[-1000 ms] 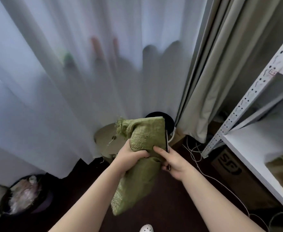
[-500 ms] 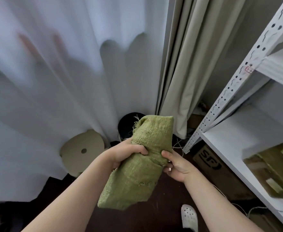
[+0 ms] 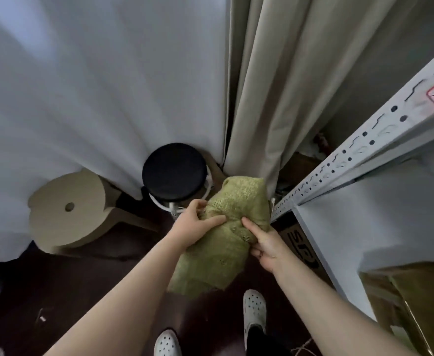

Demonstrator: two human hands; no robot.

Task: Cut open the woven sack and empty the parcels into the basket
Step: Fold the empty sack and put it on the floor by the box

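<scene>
A green woven sack (image 3: 218, 250) hangs limp and folded in front of me, above the dark floor. My left hand (image 3: 195, 227) grips its upper left side with the thumb pressed across the cloth. On the sack's right edge, my right hand (image 3: 264, 246) pinches the fabric, index finger on top. The top of the sack is bunched over. No basket, parcel or blade shows in the head view.
A black round stool (image 3: 174, 170) and a beige round stool (image 3: 68, 209) stand by the white curtain (image 3: 103, 86). A white metal shelf (image 3: 380, 214) fills the right, with a cardboard box (image 3: 303, 247) under it. My white shoes (image 3: 254, 309) are on the floor.
The view has swung right and down, so the stools and shelf now sit larger and closer. Both hands have kept hold of the sack, which has sunk lower and nearer the shelf.
</scene>
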